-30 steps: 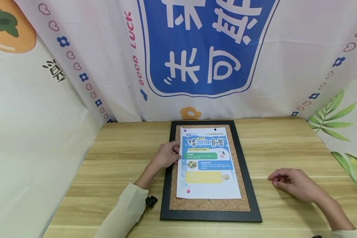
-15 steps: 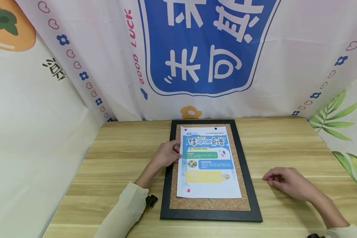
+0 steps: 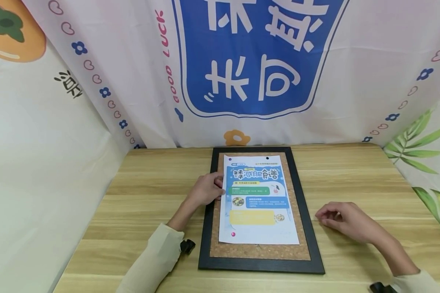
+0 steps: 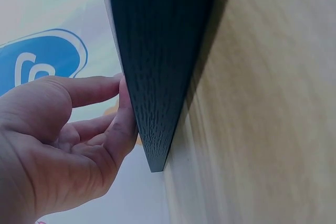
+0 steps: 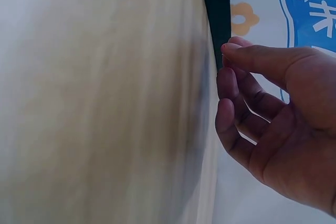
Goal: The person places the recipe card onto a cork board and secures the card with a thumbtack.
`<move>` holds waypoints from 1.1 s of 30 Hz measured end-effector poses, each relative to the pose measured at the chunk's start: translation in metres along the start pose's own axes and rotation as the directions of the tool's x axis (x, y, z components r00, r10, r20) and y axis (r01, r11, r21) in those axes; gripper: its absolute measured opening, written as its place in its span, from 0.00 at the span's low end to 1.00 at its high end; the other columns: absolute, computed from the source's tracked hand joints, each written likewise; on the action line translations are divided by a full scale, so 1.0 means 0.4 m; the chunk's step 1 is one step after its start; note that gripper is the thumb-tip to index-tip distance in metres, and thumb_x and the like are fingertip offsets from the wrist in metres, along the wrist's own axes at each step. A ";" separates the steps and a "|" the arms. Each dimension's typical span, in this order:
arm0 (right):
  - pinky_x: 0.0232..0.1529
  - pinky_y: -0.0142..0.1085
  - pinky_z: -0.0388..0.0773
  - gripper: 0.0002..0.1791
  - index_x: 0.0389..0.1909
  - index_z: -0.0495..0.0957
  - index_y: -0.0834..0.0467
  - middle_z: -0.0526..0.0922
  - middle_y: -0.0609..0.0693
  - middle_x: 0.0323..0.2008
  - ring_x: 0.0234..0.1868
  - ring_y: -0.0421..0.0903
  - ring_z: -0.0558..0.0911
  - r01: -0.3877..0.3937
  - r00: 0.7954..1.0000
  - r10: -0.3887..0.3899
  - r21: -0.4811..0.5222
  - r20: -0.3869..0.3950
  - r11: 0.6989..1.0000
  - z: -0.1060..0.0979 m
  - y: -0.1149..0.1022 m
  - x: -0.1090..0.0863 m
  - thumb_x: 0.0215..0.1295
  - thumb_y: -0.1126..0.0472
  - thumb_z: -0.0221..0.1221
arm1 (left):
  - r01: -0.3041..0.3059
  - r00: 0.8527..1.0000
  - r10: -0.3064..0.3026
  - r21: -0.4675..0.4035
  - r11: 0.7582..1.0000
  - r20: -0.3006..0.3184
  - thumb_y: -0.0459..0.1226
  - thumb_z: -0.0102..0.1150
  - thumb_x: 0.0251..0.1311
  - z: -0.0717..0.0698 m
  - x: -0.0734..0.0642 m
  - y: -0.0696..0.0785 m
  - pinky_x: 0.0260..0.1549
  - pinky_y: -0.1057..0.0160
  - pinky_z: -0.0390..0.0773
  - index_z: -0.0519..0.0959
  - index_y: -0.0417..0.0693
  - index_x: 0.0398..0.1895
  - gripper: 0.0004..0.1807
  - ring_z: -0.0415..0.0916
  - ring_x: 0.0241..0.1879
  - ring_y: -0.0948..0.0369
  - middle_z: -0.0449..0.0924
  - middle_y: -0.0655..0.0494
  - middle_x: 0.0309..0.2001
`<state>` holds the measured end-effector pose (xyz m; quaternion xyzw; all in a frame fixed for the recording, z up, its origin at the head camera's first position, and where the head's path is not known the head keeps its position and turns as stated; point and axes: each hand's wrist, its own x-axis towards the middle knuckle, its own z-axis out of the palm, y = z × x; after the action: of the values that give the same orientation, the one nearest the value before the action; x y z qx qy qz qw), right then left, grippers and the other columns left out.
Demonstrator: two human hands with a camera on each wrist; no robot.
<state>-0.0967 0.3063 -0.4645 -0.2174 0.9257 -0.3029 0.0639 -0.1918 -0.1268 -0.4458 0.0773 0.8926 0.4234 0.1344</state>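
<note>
A printed sheet [image 3: 258, 237], with blue, green and yellow panels, lies on a cork board [image 3: 260, 252] with a black frame [image 3: 260, 264]. A purple pin [image 3: 230, 159] and a black pin [image 3: 267, 158] sit at its top corners, a pink pin [image 3: 233, 234] at bottom left. My left hand [image 3: 207, 188] reaches over the frame's left side, index and thumb tips apart, pressing the sheet's left edge. Right of the board, my right hand [image 3: 346, 219] hovers with thumb and index pinched together. A tiny red thing [image 5: 223, 48] shows between those fingertips, its kind mostly hidden.
The board lies on a wood-grain table [image 3: 150, 195], its far end near a hanging white cloth [image 3: 143, 81] with a large blue printed badge. Another printed cloth [image 3: 418, 154] with green leaves hangs at the right. Dark wrist cameras show on both sleeves.
My right hand has moved left over the table, closer to the board. The left hand keeps its place at the sheet's left edge.
</note>
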 end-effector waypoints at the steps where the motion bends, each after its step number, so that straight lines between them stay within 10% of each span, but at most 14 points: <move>1: 0.36 0.28 0.82 0.10 0.45 0.88 0.47 0.87 0.34 0.37 0.37 0.27 0.79 -0.001 1.000 0.001 0.004 0.001 1.000 0.000 -0.004 0.003 0.69 0.65 0.69 | 0.001 1.000 -0.001 -0.002 1.000 0.000 0.24 0.67 0.67 0.000 0.000 0.000 0.30 0.66 0.89 0.74 0.34 0.72 0.30 0.83 0.32 0.59 0.82 0.44 0.43; 33: 0.40 0.29 0.83 0.06 0.46 0.89 0.48 0.88 0.39 0.41 0.38 0.33 0.79 0.050 0.996 -0.058 0.113 0.071 0.992 0.029 -0.111 0.116 0.73 0.61 0.68 | 0.010 1.000 -0.010 0.004 1.000 0.009 0.25 0.67 0.67 -0.001 -0.002 0.002 0.29 0.67 0.89 0.74 0.35 0.73 0.31 0.83 0.31 0.59 0.83 0.44 0.43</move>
<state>-0.1193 0.2474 -0.4471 -0.2494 0.8982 -0.3472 0.1021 -0.1913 -0.1268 -0.4447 0.0749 0.8932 0.4205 0.1405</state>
